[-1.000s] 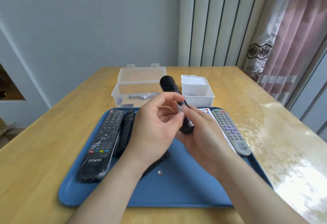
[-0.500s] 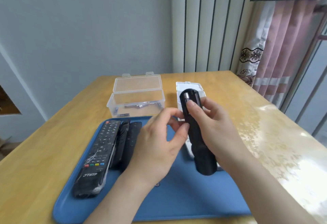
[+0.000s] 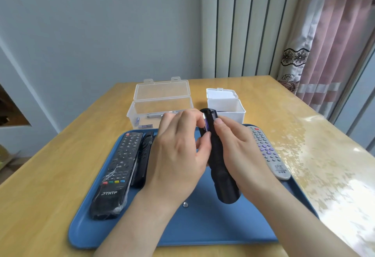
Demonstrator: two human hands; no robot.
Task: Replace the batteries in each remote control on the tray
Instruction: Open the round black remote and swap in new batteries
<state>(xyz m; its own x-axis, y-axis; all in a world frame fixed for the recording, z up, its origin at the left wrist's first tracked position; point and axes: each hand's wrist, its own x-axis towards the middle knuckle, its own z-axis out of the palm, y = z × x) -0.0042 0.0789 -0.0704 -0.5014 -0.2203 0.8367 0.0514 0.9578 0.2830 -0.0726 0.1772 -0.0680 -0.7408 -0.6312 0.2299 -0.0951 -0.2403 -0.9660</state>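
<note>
Right hand (image 3: 243,151) grips a rounded black remote (image 3: 222,177) above the blue plastic tray (image 3: 203,228); left hand (image 3: 178,155) pinches a purple cylindrical battery (image 3: 206,124) in its open end. Left-edge film-wrapped remote (image 3: 115,171) reads "TNTF".

- The tray (image 3: 203,232) is a flat mid-blue.
- The table (image 3: 50,175) is honey-yellow wood, with pale mottled glare on its right side.
- The black remote (image 3: 223,181) is matt black all over.
- The battery (image 3: 206,124) is purple with a silver end.
- The big remote (image 3: 117,167) is black too, with a row of red, green, yellow and blue buttons and white lettering.
- The slim remote (image 3: 144,155) is plain black.
- The grey remote (image 3: 267,151) has purple and grey buttons, plus one red.
- The clear box (image 3: 162,102) is see-through and the white box (image 3: 225,104) is milky white.
- The curtain (image 3: 334,54) is pink with a white band and a dark floral lace edge.
- The wall (image 3: 101,23) is pale blue-grey.
- The panel (image 3: 243,23) is cream with dark vertical stripes.
</note>
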